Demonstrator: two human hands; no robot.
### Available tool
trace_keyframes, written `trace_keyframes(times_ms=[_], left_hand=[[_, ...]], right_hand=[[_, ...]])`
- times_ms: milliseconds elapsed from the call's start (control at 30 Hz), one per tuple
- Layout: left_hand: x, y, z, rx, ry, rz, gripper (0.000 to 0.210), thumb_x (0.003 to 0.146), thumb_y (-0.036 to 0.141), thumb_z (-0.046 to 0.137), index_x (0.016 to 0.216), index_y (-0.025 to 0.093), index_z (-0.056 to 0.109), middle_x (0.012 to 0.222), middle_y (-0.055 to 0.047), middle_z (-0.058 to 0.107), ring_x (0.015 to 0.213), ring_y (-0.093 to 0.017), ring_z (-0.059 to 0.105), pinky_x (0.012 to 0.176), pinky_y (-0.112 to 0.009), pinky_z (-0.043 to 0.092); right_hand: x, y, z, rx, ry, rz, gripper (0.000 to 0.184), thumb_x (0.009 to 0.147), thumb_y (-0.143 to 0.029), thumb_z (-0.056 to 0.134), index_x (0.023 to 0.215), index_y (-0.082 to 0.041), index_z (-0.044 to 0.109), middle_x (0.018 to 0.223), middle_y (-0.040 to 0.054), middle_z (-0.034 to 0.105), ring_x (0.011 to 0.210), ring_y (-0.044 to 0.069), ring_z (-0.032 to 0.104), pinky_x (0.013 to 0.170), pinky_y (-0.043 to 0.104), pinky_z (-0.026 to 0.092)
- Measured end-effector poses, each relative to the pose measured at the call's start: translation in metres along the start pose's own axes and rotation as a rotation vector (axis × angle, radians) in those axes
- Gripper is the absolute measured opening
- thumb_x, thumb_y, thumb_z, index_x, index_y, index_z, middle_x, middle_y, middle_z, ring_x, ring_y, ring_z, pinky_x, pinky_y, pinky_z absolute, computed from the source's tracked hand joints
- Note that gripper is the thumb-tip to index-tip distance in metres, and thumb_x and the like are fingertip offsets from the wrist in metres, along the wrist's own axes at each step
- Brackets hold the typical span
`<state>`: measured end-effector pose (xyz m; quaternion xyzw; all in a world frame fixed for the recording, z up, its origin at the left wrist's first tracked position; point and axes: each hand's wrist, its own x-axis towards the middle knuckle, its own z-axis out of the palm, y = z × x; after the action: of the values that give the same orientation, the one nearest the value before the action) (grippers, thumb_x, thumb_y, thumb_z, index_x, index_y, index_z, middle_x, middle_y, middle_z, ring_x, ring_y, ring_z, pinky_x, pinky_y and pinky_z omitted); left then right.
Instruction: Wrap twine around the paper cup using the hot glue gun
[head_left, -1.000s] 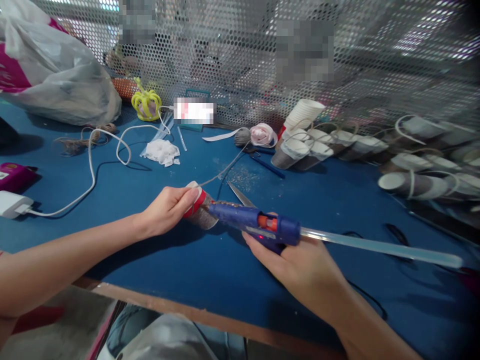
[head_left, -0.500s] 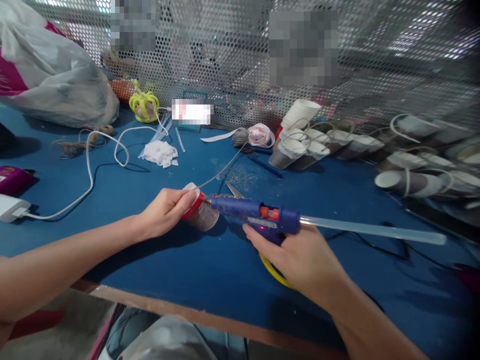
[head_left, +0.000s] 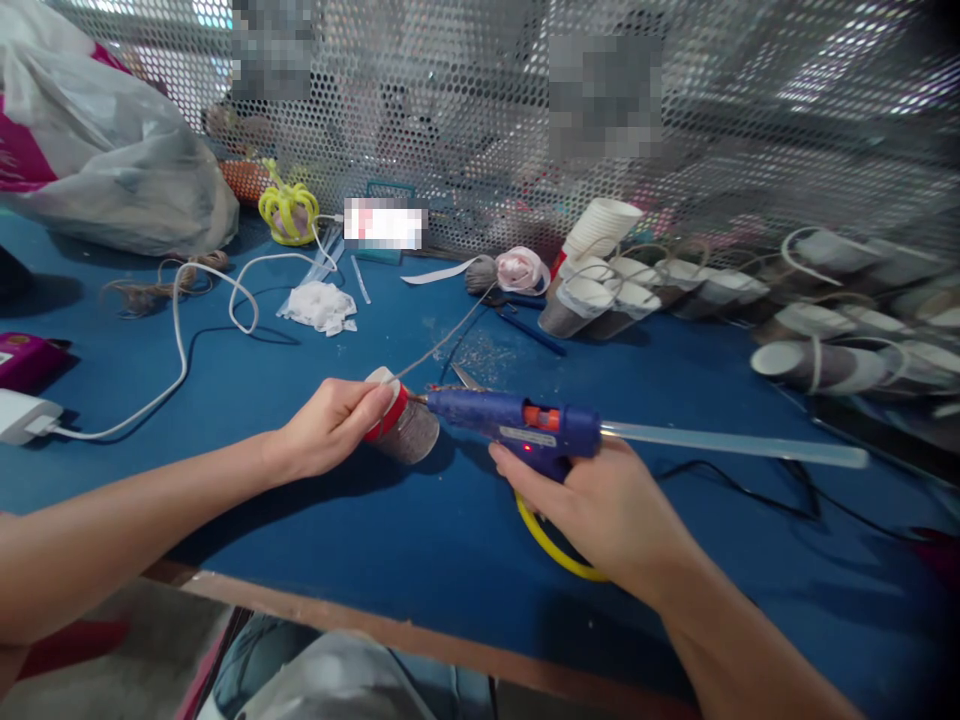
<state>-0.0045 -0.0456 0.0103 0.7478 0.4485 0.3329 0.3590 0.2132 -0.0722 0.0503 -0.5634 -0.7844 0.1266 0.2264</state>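
In the left hand (head_left: 334, 418), a slanted cup (head_left: 410, 432) was pinched, the right hand's (head_left: 604, 515) clasped glue gun (head_left: 487, 412) aimed leftward at it

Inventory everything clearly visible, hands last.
glue gun: one, blue, centre
glue stick: one, translucent, in gun
cup: one, red-grey, centre
cord: one, grey, centre
yarn: one ball, grey, back
ribbon: one, pink, back
scissors: one, yellow-handled, beneath gun
wrapped cups: several, grey-white, right
cup stack: one, white, back
scraps: one pile, white, left
ornament: one, yellow, left
twine: one, brown, left
cable: one, white, left
bag: one, white-magenta, left
table: one, blue, beneath
mesh: one, silver, behind
left hand: one, holding cup
right hand: one, holding gun
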Motion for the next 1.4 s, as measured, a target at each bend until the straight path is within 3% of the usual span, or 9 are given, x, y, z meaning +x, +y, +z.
trace_keyframes(times_ms=[167, 333, 533, 933, 1067, 1400], left_hand=[[0.0001, 0.0000, 0.0003, 0.000, 0.009, 0.002, 0.041, 0.084, 0.034, 0.027, 0.059, 0.010, 0.049, 0.052, 0.003, 0.036, 0.049, -0.006, 0.031, 0.047, -0.018, 0.031], [0.0001, 0.0016, 0.0001, 0.009, 0.014, 0.013, 0.039, 0.084, 0.033, 0.028, 0.055, 0.011, 0.045, 0.051, 0.004, 0.032, 0.048, -0.006, 0.028, 0.045, -0.018, 0.028], [-0.0003, 0.0004, -0.0007, 0.012, 0.008, 0.007, 0.040, 0.084, 0.034, 0.027, 0.058, 0.011, 0.047, 0.051, 0.003, 0.034, 0.049, -0.006, 0.030, 0.046, -0.018, 0.029], [-0.0001, 0.0000, -0.0011, 0.036, 0.010, 0.013, 0.042, 0.084, 0.033, 0.027, 0.057, 0.010, 0.048, 0.050, 0.003, 0.035, 0.048, -0.006, 0.030, 0.046, -0.018, 0.028], [0.0001, 0.0005, -0.0014, 0.036, 0.011, 0.013, 0.042, 0.084, 0.034, 0.027, 0.065, 0.009, 0.055, 0.051, 0.003, 0.039, 0.048, -0.006, 0.032, 0.046, -0.018, 0.030], [0.0007, -0.0019, -0.0010, 0.023, 0.010, -0.012, 0.044, 0.084, 0.036, 0.027, 0.064, 0.008, 0.054, 0.052, 0.003, 0.038, 0.048, -0.006, 0.031, 0.046, -0.018, 0.030]], right_hand=[[0.0023, -0.0029, -0.0018, -0.007, -0.056, 0.040, 0.022, 0.075, -0.031, 0.045, 0.064, -0.018, 0.059, 0.044, -0.0007, 0.052, 0.038, 0.013, 0.048, 0.039, 0.023, 0.041], [-0.0005, -0.0028, -0.0027, 0.005, -0.013, -0.009, 0.021, 0.075, -0.030, 0.044, 0.068, -0.019, 0.061, 0.057, 0.0030, 0.061, 0.053, 0.016, 0.057, 0.054, 0.026, 0.046], [0.0008, -0.0054, -0.0035, 0.007, -0.024, -0.014, 0.021, 0.075, -0.028, 0.044, 0.069, -0.018, 0.062, 0.051, 0.0024, 0.058, 0.047, 0.015, 0.055, 0.048, 0.025, 0.045], [-0.0005, -0.0053, -0.0024, -0.019, 0.036, -0.105, 0.019, 0.075, -0.025, 0.044, 0.069, -0.019, 0.061, 0.055, 0.0025, 0.061, 0.049, 0.015, 0.056, 0.053, 0.026, 0.047], [-0.0010, -0.0092, -0.0043, -0.029, 0.034, -0.150, 0.021, 0.075, -0.025, 0.043, 0.067, -0.020, 0.062, 0.052, 0.0029, 0.061, 0.048, 0.016, 0.056, 0.049, 0.026, 0.046], [-0.0040, -0.0093, -0.0026, -0.080, 0.034, -0.089, 0.019, 0.073, -0.026, 0.046, 0.062, -0.018, 0.059, 0.043, 0.0003, 0.053, 0.037, 0.012, 0.048, 0.039, 0.023, 0.040]])
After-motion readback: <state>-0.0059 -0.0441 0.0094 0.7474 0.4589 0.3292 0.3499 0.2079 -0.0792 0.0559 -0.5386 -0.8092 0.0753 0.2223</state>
